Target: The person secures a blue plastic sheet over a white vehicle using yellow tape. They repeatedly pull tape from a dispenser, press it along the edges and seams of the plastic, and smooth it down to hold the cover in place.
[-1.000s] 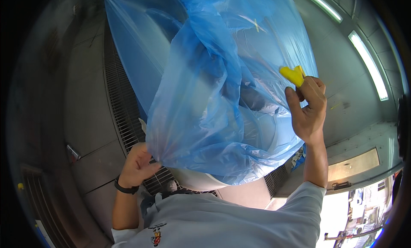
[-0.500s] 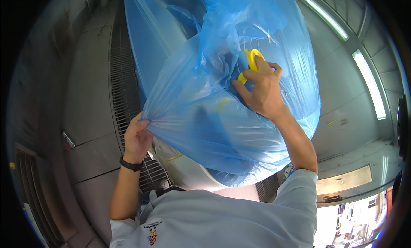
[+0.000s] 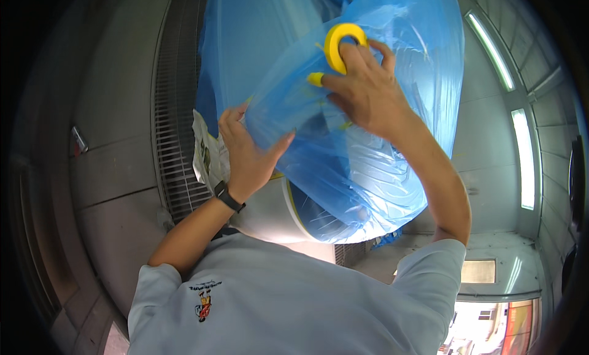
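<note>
L hand (image 3: 248,156) pinches blue plastic sheet (image 3: 380,165) | R hand (image 3: 368,91) grips yellow tape roll (image 3: 341,45) w/ fingers thru core, pressed on sheet

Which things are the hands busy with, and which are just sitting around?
Busy with:
- blue plastic sheet, gripped by left hand
- yellow tape roll, held by right hand
- white part under the sheet

Sitting around:
- floor grate
- ceiling lights

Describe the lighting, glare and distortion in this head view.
Head view: strong fisheye, so the floor grate and the ceiling lights bow toward a black rim. The lights blow out to white, as does the bright opening at lower right. The blue plastic sheet shows glossy streaks. The right hand with the yellow tape roll and the left hand are sharp.
</note>
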